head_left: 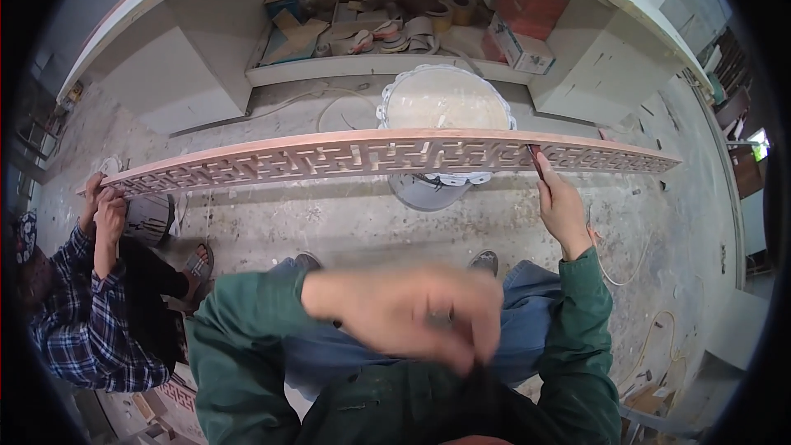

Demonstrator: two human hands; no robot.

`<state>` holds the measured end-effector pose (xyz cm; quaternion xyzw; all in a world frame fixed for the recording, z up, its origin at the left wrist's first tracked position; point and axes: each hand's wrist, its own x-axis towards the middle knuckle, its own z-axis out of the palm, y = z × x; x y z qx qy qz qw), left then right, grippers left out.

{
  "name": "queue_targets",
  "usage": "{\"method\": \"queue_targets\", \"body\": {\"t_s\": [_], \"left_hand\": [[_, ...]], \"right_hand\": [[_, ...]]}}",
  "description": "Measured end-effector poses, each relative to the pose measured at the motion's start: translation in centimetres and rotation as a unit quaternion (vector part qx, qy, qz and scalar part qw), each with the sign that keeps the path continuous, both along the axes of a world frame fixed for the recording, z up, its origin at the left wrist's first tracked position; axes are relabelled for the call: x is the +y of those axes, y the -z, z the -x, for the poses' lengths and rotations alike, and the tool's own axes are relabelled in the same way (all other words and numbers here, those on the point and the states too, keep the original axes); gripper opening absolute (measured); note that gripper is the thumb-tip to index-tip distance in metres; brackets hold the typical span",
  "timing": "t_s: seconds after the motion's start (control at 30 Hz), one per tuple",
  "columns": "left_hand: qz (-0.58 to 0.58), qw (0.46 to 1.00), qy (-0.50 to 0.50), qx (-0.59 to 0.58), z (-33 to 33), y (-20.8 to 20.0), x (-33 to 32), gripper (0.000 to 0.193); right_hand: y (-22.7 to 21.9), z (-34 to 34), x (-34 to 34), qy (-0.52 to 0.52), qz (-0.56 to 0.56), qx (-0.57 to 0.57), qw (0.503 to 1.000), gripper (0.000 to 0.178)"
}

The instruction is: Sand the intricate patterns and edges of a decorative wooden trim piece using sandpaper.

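Observation:
A long, narrow wooden lattice panel (pixel 329 156) with fretwork cut-outs lies crosswise before me. Its middle rests over a round white-topped bucket (pixel 449 99). Closed around a thin, dark red piece (pixel 540 160) is my right hand (pixel 562 208); the piece touches the lattice right of the middle, and its kind is unclear. Close to my chest, away from the panel, my left hand (pixel 404 309) is smeared by motion. Its fingers look bent, but whether they hold anything cannot be made out.
At the panel's left end, another person's hands (pixel 107 204) work, in plaid sleeves (pixel 107 313). Beyond the bucket stands a white workbench (pixel 189 58) whose low shelf holds sanding discs (pixel 387 33) and boxes (pixel 523 45). A dark-streaked bucket (pixel 150 218) and a hose (pixel 614 268) are on the floor.

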<state>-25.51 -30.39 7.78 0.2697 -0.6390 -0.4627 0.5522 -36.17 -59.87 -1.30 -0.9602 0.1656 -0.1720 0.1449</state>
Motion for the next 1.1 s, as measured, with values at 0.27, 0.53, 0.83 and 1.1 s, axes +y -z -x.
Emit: {"method": "queue_targets", "body": {"t_s": [0.27, 0.53, 0.83, 1.1], "left_hand": [[0.127, 0.979, -0.159, -0.009, -5.2, -3.6, 3.0, 0.013], [0.072, 0.985, -0.150, 0.038, -1.2, -3.1, 0.8, 0.013], [0.071, 0.991, -0.107, 0.039, -1.6, -3.9, 3.6, 0.014], [0.003, 0.995, 0.049, 0.091, 0.5, -2.1, 1.9, 0.016]], "right_hand": [[-1.0, -1.0, 0.6, 0.005, -0.014, 0.015, 1.000, 0.045], [-0.2, 1.2, -0.8, 0.005, 0.006, 0.001, 1.000, 0.048], [-1.0, -0.7, 0.8, -0.015, 0.009, 0.019, 1.000, 0.049], [-0.4, 0.3, -0.3, -0.010, 0.025, -0.018, 0.999, 0.050]]}}
